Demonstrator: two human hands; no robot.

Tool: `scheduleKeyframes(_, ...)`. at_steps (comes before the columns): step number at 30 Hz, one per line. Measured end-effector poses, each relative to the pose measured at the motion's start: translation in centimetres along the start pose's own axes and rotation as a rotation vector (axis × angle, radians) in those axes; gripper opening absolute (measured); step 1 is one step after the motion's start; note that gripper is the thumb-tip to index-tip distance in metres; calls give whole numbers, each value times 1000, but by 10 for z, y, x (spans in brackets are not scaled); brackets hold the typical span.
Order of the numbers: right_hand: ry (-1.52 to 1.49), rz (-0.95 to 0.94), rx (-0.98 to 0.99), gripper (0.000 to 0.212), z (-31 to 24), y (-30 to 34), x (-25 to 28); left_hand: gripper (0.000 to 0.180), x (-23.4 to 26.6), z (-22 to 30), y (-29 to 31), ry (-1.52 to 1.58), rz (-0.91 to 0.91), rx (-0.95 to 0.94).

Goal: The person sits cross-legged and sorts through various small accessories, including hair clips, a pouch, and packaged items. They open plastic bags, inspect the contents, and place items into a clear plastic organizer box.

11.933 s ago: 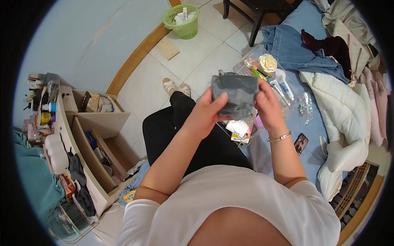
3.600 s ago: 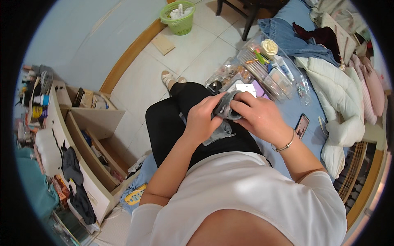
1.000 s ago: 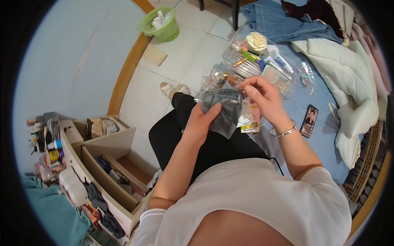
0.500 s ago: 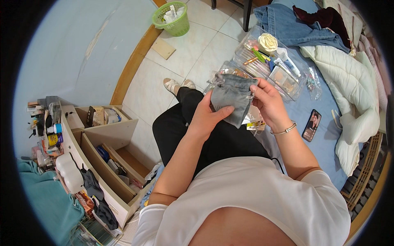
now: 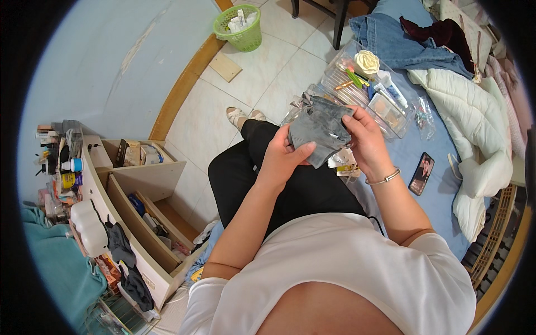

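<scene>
Between my two hands, above my lap, is a small grey velvet drawstring pouch (image 5: 317,129). My left hand (image 5: 283,156) grips its left edge, with the thumb lying across the front. My right hand (image 5: 365,133) pinches its upper right side. Just past the pouch, a clear plastic organizer box (image 5: 403,125) on the bed holds pens, tubes and a cream rose-shaped item (image 5: 367,62). A small white and yellow packet (image 5: 345,162) lies under my right hand. What the pouch contains, if anything, is hidden.
A phone (image 5: 421,173) with its screen lit and a clear bag of small items (image 5: 426,118) lie on the blue bed. To the left are open drawers (image 5: 148,215) and a cluttered dresser top. A green wastebasket (image 5: 240,33) stands on the tiled floor.
The pouch has tilted and turned a little between my hands, so its front now shows more creased. Both hands keep their hold. The whole view has shifted slightly.
</scene>
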State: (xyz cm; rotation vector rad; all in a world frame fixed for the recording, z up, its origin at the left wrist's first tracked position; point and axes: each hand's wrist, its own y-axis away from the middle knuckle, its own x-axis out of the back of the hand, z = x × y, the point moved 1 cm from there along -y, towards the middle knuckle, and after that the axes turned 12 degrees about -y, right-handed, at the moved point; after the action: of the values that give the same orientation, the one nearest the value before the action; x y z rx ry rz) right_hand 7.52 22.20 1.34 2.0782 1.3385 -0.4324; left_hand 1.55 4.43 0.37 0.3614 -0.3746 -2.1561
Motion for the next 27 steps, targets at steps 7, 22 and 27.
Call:
scheduleKeyframes(7,-18,31,4,17,10,2,4,28,10,-8,1,4,186,-147)
scheduleKeyframes(22,-347,44,190,27,-16,0,22,32,20,1,4,327,233,-97)
scheduleKeyframes(27,-267,-174,68,24,-6,11,-8,27,23,-6,1,403,86,-45)
